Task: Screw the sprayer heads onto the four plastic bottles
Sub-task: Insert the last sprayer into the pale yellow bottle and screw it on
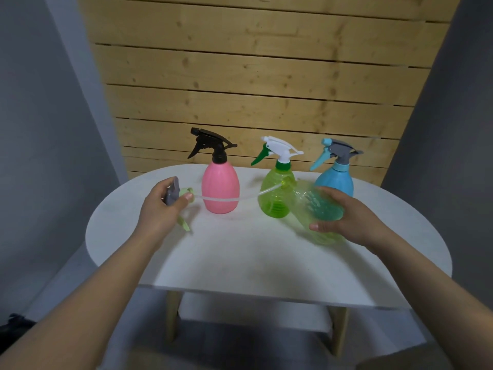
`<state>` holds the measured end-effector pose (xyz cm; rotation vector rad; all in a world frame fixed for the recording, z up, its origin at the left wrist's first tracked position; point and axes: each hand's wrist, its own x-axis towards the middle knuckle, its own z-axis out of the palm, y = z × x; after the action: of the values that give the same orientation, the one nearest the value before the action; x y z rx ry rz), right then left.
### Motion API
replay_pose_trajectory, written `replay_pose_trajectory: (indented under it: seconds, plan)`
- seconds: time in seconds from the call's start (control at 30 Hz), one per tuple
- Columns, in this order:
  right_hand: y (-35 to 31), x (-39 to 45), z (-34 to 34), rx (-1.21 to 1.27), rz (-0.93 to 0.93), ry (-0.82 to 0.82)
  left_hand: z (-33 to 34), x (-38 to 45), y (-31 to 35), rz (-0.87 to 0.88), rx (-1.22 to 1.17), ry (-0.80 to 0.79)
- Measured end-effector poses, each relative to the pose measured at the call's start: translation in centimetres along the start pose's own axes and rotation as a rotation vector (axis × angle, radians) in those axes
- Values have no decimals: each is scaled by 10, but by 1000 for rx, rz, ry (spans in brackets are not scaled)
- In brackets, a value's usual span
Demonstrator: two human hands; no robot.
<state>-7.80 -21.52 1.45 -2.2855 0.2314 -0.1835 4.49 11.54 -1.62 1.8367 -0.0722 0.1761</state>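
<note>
Pinched between thumb and fingers of the left hand (157, 206), the grey and pale-green trigger sprayer head (176, 194) hangs above the left part of the white oval table (240, 257), its collar facing right and its trigger drooping below the palm. From that collar a thin white dip tube (221, 200) runs rightward, crossing in front of the pink egg-shaped plastic bottle with a black sprayer (220, 189), which stands near the table's back edge.

Next along that edge stands the clear lime-green ribbed bottle with a white and green sprayer (276, 194), already capped. The tube's far end appears to reach the open neck of the fourth bottle, a clear light-green plastic bottle (317, 214) tipped on its side with the neck pointing left; blur makes it hard to say whether the tip is inside. The right hand (346, 217) is closed around its body, fingers over the top and thumb below, above the table's right part. Behind it, at the back right, stands the blue plastic bottle with a grey and light-blue sprayer (336, 182).

Both forearms reach forward, the wrists turned inward toward each other.

To do this well, I judge the tube should be fed fully in along the neck's axis, the collar seated square on the thread, then turned gently so it does not cross-thread.
</note>
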Motion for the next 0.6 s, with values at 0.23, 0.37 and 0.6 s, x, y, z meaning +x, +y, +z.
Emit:
replay_pose_trajectory:
  seconds: [0.23, 0.37, 0.6]
  plan:
    - [-5, -4, 1, -87, -61, -3, -1, -3, 1, 39, 63, 26]
    - [-6, -5, 2, -170, -123, -3, -2, -5, 6, 108, 111, 23]
    - [-13, -9, 13, -312, -170, -167, 12, -18, 25, 210, 137, -164]
